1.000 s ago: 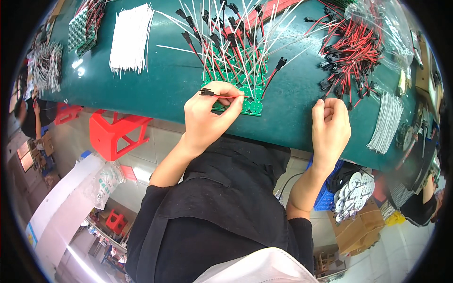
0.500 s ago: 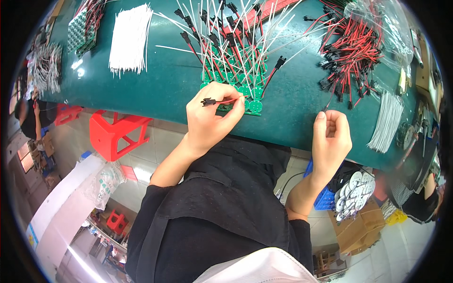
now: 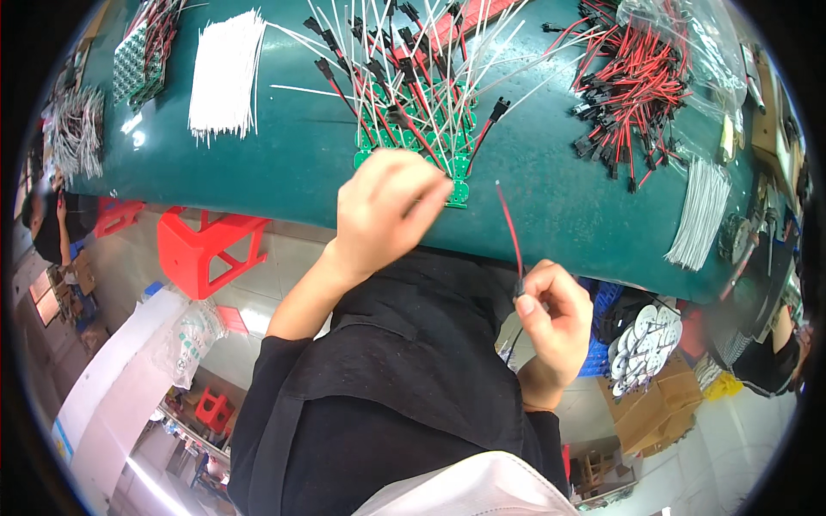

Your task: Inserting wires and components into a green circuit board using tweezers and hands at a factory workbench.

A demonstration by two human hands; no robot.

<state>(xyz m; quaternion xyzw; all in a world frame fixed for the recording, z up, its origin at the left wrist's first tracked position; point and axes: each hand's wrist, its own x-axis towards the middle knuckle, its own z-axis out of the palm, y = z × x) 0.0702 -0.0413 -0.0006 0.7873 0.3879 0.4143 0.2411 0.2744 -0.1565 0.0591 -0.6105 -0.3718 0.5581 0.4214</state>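
Note:
My right hand (image 3: 557,320) is closed in a pinch on the black plug end of a red-and-black connector wire (image 3: 511,225), held at the table's front edge with its bare end pointing up. My left hand (image 3: 387,206) is smeared by motion at the near edge of a panel of round green circuit boards (image 3: 460,191); whether its fingers hold anything cannot be made out. Out of the panel stand several red-and-black wires with black plugs (image 3: 500,108) and thin white wires (image 3: 314,89). My left hand hides the panel's near-left part.
On the green table (image 3: 533,198) lie a white wire bundle (image 3: 226,76), a pile of connector wires (image 3: 632,95), a clear plastic bag (image 3: 714,60), a grey-white wire bundle (image 3: 699,215) and, far left, stacked boards (image 3: 138,64). A red stool (image 3: 185,258) stands on the floor left.
My right hand has come from beside the connector pile toward me and left, bringing a connector wire. The connector wire seen across my left fingers before no longer shows there.

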